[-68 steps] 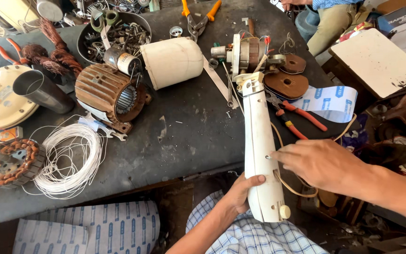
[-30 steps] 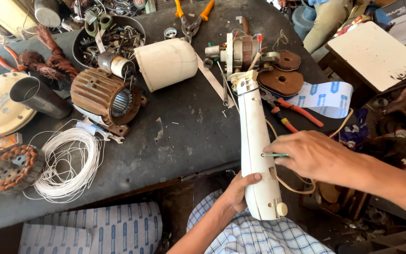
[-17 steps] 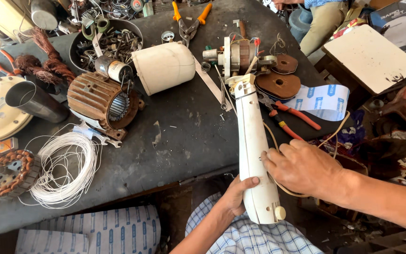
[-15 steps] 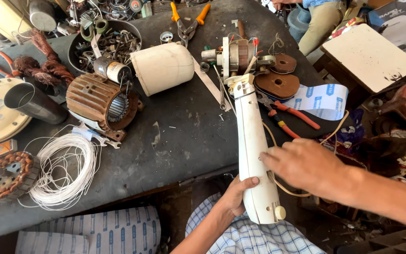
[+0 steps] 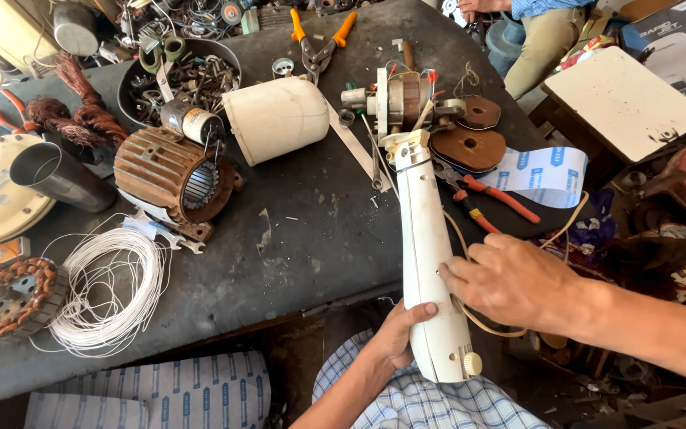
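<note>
1. The left hand (image 5: 397, 338) cups the lower end of a long white fan housing (image 5: 426, 262) from beneath, thumb lying across its front, near a cream knob (image 5: 472, 364)
2. The right hand (image 5: 514, 280) rests palm down against the housing's right side, fingertips touching it, over a tan cord (image 5: 482, 322)
3. The housing's far end meets a bare motor assembly (image 5: 401, 99) on the dark bench (image 5: 303, 230)
4. Left of it lie a cream cylinder (image 5: 275, 119), a rusty finned motor shell (image 5: 172, 175) and a coil of white wire (image 5: 109, 290)
5. Red-handled pliers (image 5: 490, 199) lie just right of the housing
</note>
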